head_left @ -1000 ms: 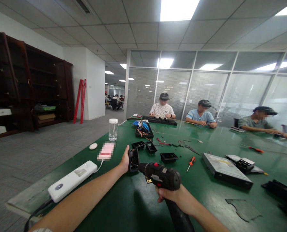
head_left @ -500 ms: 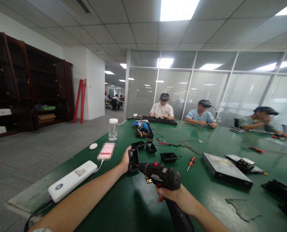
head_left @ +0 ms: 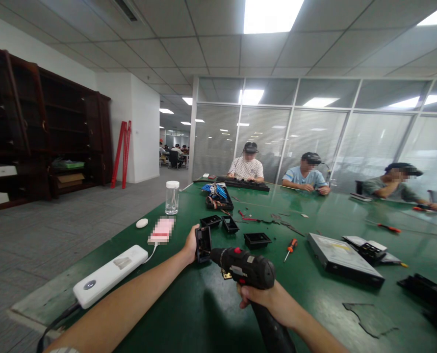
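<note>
My left hand (head_left: pixel 192 244) is closed on a small black plastic frame (head_left: pixel 204 244), held upright above the green table (head_left: pixel 174 314). My right hand (head_left: pixel 257 296) wraps round the grip of a black power drill (head_left: pixel 245 267), whose nose points left at the frame's open side. Whether the drill's tip touches the frame cannot be made out. Beyond my hands lie more black frames (head_left: pixel 257 239). An orange-handled screwdriver (head_left: pixel 291 249) rests to the right of them.
A white power strip (head_left: pixel 111 275), a pink phone (head_left: pixel 162 230) and a clear jar (head_left: pixel 172 197) stand at left. To the right lies a silver disc drive (head_left: pixel 345 259). Several people sit across the table, one near a black tray (head_left: pixel 218 197) of wires.
</note>
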`<act>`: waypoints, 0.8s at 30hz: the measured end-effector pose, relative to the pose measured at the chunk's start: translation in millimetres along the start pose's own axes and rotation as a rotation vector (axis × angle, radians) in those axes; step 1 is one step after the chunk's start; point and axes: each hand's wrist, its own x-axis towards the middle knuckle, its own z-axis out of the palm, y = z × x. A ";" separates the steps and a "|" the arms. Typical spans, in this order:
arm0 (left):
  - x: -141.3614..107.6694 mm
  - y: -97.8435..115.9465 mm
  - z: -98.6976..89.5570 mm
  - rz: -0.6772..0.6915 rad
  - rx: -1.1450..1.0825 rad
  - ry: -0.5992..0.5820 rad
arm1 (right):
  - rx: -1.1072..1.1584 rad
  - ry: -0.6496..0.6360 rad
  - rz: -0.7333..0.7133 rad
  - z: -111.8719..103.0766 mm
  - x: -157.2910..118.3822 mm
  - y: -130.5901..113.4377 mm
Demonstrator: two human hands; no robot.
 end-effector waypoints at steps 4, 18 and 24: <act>1.8 -1.0 -1.4 0.011 0.003 0.011 | -0.007 0.001 0.008 0.9 0.1 -2.4; 4.5 -1.9 -4.1 0.005 0.006 -0.006 | -0.016 0.000 0.012 -0.2 0.7 -1.1; 4.9 -2.1 -4.6 0.006 0.014 -0.016 | 0.002 -0.009 0.000 0.1 -0.4 -1.1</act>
